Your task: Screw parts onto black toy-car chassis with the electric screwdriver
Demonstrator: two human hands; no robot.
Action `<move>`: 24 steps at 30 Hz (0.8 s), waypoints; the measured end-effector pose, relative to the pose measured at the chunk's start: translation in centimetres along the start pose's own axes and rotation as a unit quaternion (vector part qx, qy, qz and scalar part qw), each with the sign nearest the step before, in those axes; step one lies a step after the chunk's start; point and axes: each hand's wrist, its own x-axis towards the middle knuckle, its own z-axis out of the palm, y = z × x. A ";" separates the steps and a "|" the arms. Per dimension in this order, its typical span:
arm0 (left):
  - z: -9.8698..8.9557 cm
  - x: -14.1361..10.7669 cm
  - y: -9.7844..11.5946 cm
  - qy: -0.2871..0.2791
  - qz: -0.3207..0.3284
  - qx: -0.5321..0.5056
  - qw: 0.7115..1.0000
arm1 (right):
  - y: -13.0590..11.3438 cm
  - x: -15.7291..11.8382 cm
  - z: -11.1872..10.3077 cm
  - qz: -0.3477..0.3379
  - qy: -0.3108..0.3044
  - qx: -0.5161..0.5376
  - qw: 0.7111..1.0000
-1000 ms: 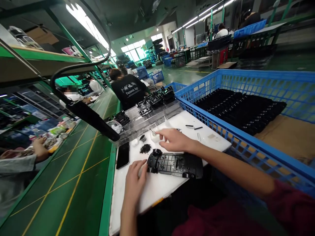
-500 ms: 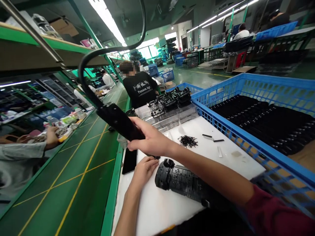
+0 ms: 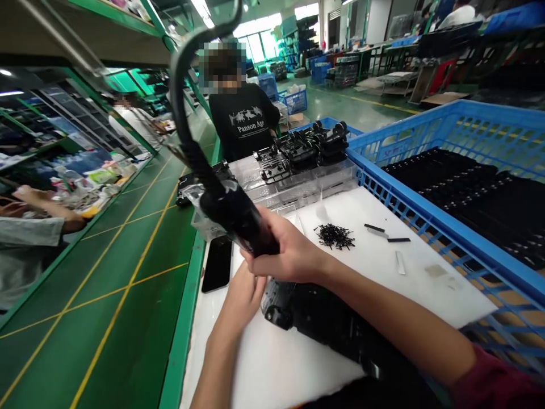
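Note:
My right hand is wrapped round a black corded tool, whose cable curves up from its rear. Below it, my left hand is at the near left end of a black toy car chassis; its fingertips are hidden behind my right hand and the tool. The chassis lies on the white board, partly under my right forearm. A pile of small black screws is beyond my right wrist. To the left of my hands lies a black phone.
Several black chassis sit on clear trays ahead. A blue crate of black parts stands right. Small strips lie on the board. Left is a green conveyor; a person in black sits ahead, others sit across.
The tool and my right hand have moved right and nearer, over my left fingers. The chassis is turned differently, with a wheel now at its near edge. The view has tilted down.

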 end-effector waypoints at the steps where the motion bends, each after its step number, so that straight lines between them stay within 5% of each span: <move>1: -0.2 0.0 0.3 0.009 -0.005 -0.011 1.000 | -0.1 0.1 0.0 -0.004 0.002 0.005 1.000; 14: 0.9 -1.4 1.7 -0.020 -0.029 -0.115 0.993 | 0.3 0.3 0.7 -0.044 -0.002 0.041 0.998; 24: 0.9 -1.6 1.7 0.032 0.005 -0.111 0.993 | 0.8 0.4 1.3 -0.045 0.004 0.044 0.998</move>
